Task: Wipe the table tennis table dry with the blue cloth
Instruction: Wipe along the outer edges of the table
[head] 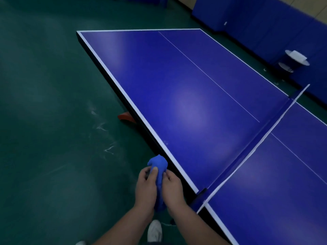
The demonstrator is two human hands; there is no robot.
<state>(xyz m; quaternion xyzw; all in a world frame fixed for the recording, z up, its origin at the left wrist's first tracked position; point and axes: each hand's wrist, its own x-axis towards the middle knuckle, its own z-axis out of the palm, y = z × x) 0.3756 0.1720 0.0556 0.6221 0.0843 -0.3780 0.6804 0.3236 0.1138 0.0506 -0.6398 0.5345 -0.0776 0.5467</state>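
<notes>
Left of the bench lies a dark green floor [53,103] with pale scuff marks [106,138] a little way out from the bench's long side. An orange-red foot [126,117] sticks out from under that same side.

Just off the bench's near long edge, over the floor and not touching the top, the blue cloth [158,165] is bunched into an upright twisted roll. The left hand [146,188] has its fingers and thumb curled round the roll from the left. The right hand [172,188] grips it from the right, on the bench side. A crumpled knob of cloth pokes out above both hands and a short end hangs below them. A white shoe [155,230] stands on the floor beneath the forearms.

The bench [177,85] itself is glossy blue with white edge lines and a thin white centre line, and light patches reflect off it. Its net [256,147] crosses the top to the right of the hands.

Beyond the bench's far side stand blue padded barriers [265,20]. In front of them is a small round white stand [297,58]; what it carries is unclear.
</notes>
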